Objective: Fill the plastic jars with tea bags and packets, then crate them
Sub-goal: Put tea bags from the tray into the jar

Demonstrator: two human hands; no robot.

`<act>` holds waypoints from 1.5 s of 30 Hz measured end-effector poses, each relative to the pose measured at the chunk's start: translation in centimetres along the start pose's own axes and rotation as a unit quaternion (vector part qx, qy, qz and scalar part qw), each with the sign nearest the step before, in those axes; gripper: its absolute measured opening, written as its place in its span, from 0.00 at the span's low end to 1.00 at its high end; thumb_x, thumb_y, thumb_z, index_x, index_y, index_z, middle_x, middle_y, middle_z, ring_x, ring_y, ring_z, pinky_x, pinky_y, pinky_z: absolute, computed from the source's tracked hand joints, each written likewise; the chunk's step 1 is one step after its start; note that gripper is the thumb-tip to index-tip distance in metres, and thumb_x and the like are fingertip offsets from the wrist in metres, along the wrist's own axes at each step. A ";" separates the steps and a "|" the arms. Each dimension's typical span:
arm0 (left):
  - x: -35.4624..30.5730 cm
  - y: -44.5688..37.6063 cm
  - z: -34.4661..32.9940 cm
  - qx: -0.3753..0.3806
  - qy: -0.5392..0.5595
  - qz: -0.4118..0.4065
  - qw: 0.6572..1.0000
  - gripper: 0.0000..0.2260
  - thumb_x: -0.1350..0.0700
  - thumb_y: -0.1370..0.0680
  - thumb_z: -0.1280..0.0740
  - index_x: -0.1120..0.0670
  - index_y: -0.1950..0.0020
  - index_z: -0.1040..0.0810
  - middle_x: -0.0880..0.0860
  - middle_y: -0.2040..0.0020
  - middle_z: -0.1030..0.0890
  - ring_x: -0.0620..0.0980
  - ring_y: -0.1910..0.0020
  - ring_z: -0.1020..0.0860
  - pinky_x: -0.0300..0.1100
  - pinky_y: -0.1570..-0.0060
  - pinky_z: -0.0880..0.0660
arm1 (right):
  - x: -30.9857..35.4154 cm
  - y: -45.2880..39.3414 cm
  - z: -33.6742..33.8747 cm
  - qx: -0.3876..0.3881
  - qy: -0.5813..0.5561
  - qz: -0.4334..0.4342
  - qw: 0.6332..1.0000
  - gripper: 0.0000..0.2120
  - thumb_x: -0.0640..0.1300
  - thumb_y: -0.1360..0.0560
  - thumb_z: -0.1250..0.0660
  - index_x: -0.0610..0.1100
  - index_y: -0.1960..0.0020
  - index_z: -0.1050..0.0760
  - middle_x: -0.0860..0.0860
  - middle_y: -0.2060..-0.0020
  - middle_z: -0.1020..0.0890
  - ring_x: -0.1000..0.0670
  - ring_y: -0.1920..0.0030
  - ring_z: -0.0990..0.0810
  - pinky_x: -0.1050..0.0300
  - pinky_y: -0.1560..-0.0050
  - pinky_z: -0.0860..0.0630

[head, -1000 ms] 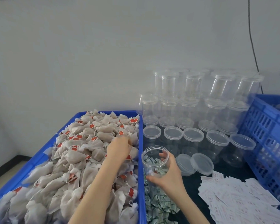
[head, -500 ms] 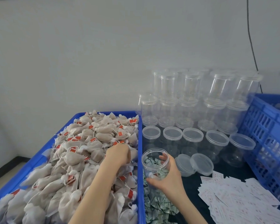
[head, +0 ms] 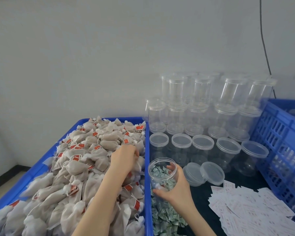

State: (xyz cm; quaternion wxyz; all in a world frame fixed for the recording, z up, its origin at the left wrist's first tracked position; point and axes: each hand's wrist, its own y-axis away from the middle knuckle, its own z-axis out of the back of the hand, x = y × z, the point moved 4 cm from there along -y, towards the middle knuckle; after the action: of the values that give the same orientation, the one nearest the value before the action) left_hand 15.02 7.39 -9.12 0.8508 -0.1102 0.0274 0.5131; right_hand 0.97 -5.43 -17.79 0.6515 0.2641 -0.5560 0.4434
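Jar (head: 162,174), clear plastic and lidless, stands upright in the right hand (head: 175,191), mouth pointing straight up and long axis vertical, just right of the blue tray's (head: 147,167) rim. The right hand's thumb and fingers curl round the jar's lower wall; its base sits among small green packets (head: 163,218) heaped at 6 o'clock from it. Whether any packets lie inside the jar is hard to tell through the clear wall. At 9 o'clock from the jar, the left hand (head: 124,159) reaches into the heap of tea bags (head: 85,150), fingers curled down into them, apparently gripping some; what they hold is hidden. The step in hand looks like filling: the next move calls for lifting a handful and dropping it through the open mouth. Two loose lids (head: 204,172) lie at 3 o'clock. White sachets (head: 245,206) spread at 4 o'clock. Farther, capped empty jars (head: 203,116) stack against the wall, a blue crate (head: 283,138) at their right.
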 end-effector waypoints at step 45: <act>-0.9 -0.8 -5.6 0.119 -0.105 -0.020 0.987 0.16 0.62 0.25 0.32 0.56 0.36 0.26 0.56 0.37 0.27 0.55 0.39 0.25 0.45 0.44 0.26 | -0.1 -0.3 1.0 -0.026 -0.031 0.053 0.998 0.39 0.41 0.43 0.17 0.59 0.40 0.33 0.71 0.46 0.24 0.71 0.43 0.27 0.80 0.50 0.32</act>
State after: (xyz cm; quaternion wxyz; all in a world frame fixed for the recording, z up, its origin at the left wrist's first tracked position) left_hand 15.62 5.03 -14.26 0.8660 0.0458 -0.0035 0.4980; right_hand 0.74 -6.41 -17.57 0.6161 0.2308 -0.6007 0.4542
